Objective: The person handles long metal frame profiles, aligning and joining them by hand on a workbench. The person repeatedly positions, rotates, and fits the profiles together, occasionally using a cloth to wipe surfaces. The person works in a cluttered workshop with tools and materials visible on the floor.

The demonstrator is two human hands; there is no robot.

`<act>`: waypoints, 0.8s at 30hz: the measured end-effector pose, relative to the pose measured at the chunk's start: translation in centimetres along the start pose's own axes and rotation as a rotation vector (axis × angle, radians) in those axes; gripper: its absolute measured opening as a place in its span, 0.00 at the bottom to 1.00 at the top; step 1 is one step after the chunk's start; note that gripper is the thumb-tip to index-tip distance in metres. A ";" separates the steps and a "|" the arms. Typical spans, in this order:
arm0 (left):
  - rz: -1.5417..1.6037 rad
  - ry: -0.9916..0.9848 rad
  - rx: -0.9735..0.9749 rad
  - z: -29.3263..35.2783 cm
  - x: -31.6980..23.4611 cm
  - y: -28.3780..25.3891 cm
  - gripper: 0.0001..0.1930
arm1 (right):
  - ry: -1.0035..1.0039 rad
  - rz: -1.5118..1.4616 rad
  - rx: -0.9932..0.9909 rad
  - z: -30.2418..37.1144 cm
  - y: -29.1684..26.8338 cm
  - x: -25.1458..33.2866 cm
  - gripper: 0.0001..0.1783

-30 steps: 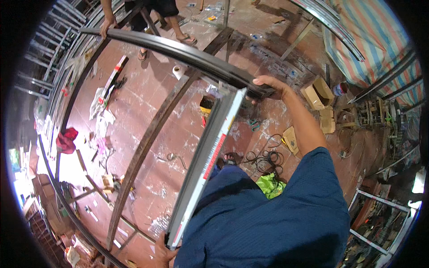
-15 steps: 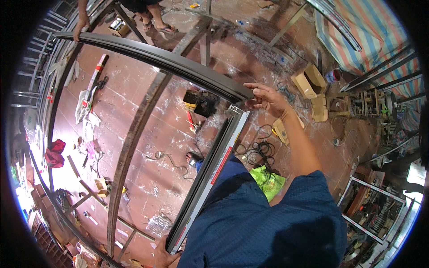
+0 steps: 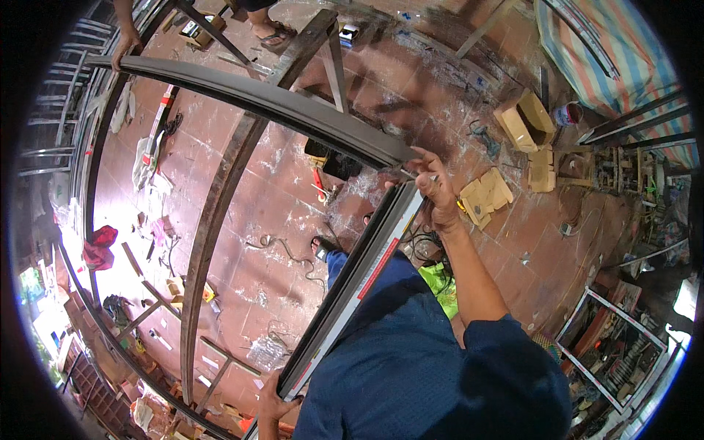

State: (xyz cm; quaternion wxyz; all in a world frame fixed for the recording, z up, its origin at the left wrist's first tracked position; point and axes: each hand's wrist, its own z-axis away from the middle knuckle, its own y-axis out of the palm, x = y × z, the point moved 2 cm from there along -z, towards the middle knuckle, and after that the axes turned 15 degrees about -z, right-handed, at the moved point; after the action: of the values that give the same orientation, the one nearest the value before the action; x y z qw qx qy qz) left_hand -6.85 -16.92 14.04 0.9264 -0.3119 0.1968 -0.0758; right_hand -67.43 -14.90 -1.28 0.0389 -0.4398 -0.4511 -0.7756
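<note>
A dark metal frame profile [image 3: 345, 282] with a pale face and a red-and-white strip of tape slants along the front of my body. My left hand [image 3: 275, 400] grips its lower end. A second, long dark profile [image 3: 279, 103] runs from the upper left toward me. At the corner where the two profile ends meet, my right hand [image 3: 436, 191] has its fingers curled round the ends; its fingertips partly cover the joint. Another person's hand [image 3: 126, 45] holds the far left end of the long profile.
Beneath the profiles stand long dark beams [image 3: 220, 191]. An open cardboard box [image 3: 524, 121], flattened cardboard [image 3: 486, 198], black cable and a lime-green bag [image 3: 438, 286] lie on the tiled floor. A white frame [image 3: 612, 352] stands at the lower right; a red cloth [image 3: 100, 248] hangs at left.
My right hand has moved down and closed round the corner. The slanting profile's upper end now sits against the long profile's end. My left hand still grips the lower end.
</note>
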 end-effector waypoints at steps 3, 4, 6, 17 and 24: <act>0.104 -0.001 0.017 -0.3 1.2 1.4 0.50 | -0.002 -0.035 -0.010 -0.1 1.4 1.3 0.45; 0.110 -0.011 0.024 -0.6 0.6 1.4 0.51 | 0.020 -0.043 -0.005 -0.2 1.6 1.5 0.45; 0.102 -0.067 0.040 -1.1 -0.6 1.4 0.52 | 0.058 -0.094 0.004 -0.3 1.4 1.5 0.41; 0.050 0.014 -0.044 -1.2 2.0 5.4 0.57 | -0.084 -0.276 -0.005 -1.2 2.7 1.2 0.24; 0.114 -0.028 0.012 -2.1 0.5 3.6 0.55 | 0.197 -0.086 -0.154 -2.6 3.7 4.1 0.20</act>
State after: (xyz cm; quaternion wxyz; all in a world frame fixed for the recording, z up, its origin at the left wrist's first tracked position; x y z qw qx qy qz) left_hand -7.20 -15.36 10.22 0.9337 -0.2957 0.2006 -0.0197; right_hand -69.97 -17.62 3.54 0.0158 -0.3432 -0.4029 -0.8483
